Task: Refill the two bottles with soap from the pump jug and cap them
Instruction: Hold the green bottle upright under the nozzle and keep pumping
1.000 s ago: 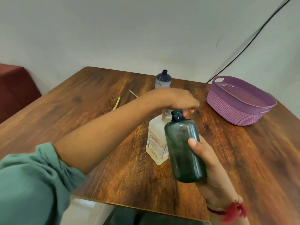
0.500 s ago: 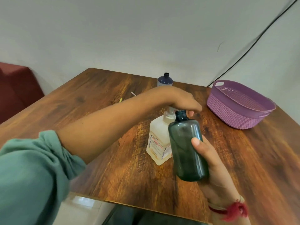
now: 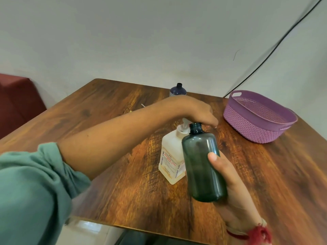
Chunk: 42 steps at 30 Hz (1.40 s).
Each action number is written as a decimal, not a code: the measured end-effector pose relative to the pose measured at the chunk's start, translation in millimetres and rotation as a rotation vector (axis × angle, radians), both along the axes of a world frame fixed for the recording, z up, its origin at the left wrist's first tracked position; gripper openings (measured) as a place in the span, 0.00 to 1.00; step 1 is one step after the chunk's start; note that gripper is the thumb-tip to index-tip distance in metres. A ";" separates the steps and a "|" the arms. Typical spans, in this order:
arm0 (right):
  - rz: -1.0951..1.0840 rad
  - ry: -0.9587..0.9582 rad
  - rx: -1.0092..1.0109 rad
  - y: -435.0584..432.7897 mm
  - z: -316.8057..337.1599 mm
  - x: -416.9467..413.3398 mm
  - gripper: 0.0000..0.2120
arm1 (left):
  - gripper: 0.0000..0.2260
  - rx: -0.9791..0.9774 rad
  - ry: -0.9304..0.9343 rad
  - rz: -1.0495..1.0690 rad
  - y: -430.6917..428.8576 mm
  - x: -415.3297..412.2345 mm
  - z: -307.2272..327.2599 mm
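The head view looks down on a brown wooden table [image 3: 106, 106] with strong dark grain. It stands in a corner of the room, against a plain pale wall [image 3: 141, 41]. A black cable [image 3: 276, 48] runs slanted down the wall and goes behind the table at the far right. At the left, beside the table, there is a dark red seat [image 3: 17, 99], and under the near edge a piece of light floor [image 3: 85, 232] shows.

The pump jug [image 3: 170, 156], white with a printed label, stands upright in the middle of the table. The left hand [image 3: 194, 110], coming out of a green sleeve [image 3: 31, 191], lies on top of the pump head with its fingers bent downward. I cannot tell if they clasp the pump or only rest on it.

The right hand [image 3: 228, 175], with a red thread band [image 3: 256, 234] on the wrist, grips the dark green bottle [image 3: 200, 161], thumb on the front and the other fingers behind. The bottle is in the air in front of the jug, a little tilted. It has no cap, and its open neck is just below the left fingers, next to the pump.

The second bottle [image 3: 177, 90], dark blue on top and also without cap, stands upright near the far edge, partly hidden by the left wrist. A purple woven basket [image 3: 254, 128] sits at the far right, well apart from the jug. A thin white stick [image 3: 143, 105] lies on the wood left of the forearm.
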State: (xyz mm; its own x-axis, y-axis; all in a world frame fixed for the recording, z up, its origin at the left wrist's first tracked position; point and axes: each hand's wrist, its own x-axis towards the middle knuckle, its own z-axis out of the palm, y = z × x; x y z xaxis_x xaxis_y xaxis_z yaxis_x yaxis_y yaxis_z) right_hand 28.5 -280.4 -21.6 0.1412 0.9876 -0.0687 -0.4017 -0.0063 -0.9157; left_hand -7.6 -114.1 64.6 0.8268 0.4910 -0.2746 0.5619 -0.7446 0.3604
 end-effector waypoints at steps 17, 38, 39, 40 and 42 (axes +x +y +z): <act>0.005 -0.056 -0.025 4.2 -2.0 1.5 0.42 | 0.16 -0.157 -0.115 0.075 1.3 -7.0 -12.3; 0.003 -0.031 0.006 3.6 -2.3 5.5 0.44 | 0.14 -0.185 -0.135 0.034 4.5 2.2 -12.2; 0.000 -0.028 0.004 4.2 -3.8 5.1 0.44 | 0.14 -0.230 -0.152 0.055 4.9 1.2 -15.0; -0.002 -0.025 0.002 4.7 -5.1 4.5 0.43 | 0.14 -0.241 -0.157 0.068 5.5 -0.1 -16.9; -0.001 -0.015 0.002 4.9 -6.8 3.6 0.42 | 0.14 -0.171 -0.125 0.060 5.6 -1.3 -14.9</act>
State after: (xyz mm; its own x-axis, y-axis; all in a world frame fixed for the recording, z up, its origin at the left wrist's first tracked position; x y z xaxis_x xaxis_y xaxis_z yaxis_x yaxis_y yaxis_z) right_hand 32.0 -275.5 -28.4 0.1429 0.9876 -0.0643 -0.3878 -0.0039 -0.9218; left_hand -8.8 -108.5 49.7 0.8304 0.4952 -0.2553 0.5462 -0.6333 0.5483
